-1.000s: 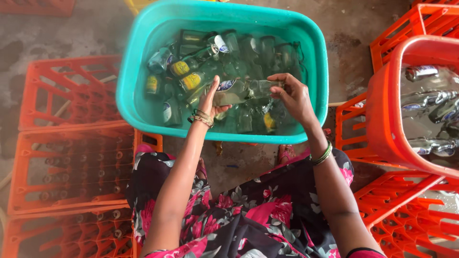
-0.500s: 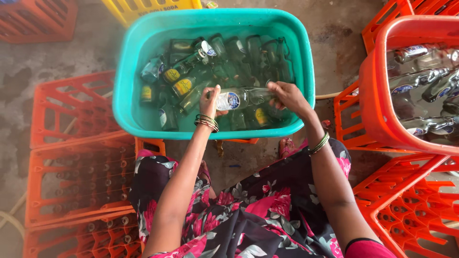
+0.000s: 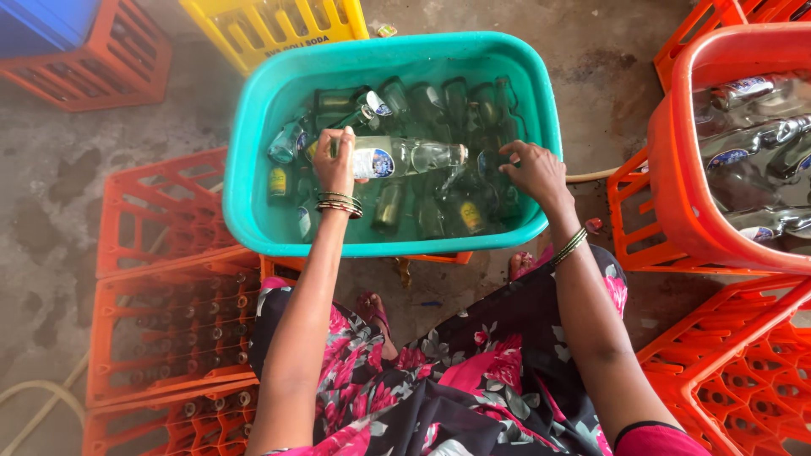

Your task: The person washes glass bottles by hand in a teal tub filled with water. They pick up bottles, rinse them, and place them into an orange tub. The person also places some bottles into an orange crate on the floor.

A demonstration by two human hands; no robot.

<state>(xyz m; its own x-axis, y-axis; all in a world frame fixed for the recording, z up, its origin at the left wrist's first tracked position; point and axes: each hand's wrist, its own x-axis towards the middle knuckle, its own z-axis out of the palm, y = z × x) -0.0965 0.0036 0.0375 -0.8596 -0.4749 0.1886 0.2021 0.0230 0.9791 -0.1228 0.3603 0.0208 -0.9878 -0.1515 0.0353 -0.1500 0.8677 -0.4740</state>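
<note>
My left hand (image 3: pixel 335 165) grips the base end of a clear glass bottle (image 3: pixel 405 157) with a blue oval label, held lying sideways above the water. My right hand (image 3: pixel 530 169) reaches into the teal tub (image 3: pixel 245 186) at its right side, fingers among the sunken bottles; whether it grips one I cannot tell. Several green and clear bottles (image 3: pixel 431 105) lie under the water in the tub. Bangles circle both wrists.
An orange tub (image 3: pixel 676 169) at the right holds several clear bottles (image 3: pixel 760 127). Orange crates (image 3: pixel 160 338) at the left hold bottles upright. More orange crates (image 3: pixel 735 371) lie lower right. A yellow crate (image 3: pixel 270 29) and a blue-topped one stand behind the teal tub. The floor is wet concrete.
My left hand has lifted the clear bottle out of the water and moved it left. My right hand has let go of the bottle's neck and dipped back into the tub.
</note>
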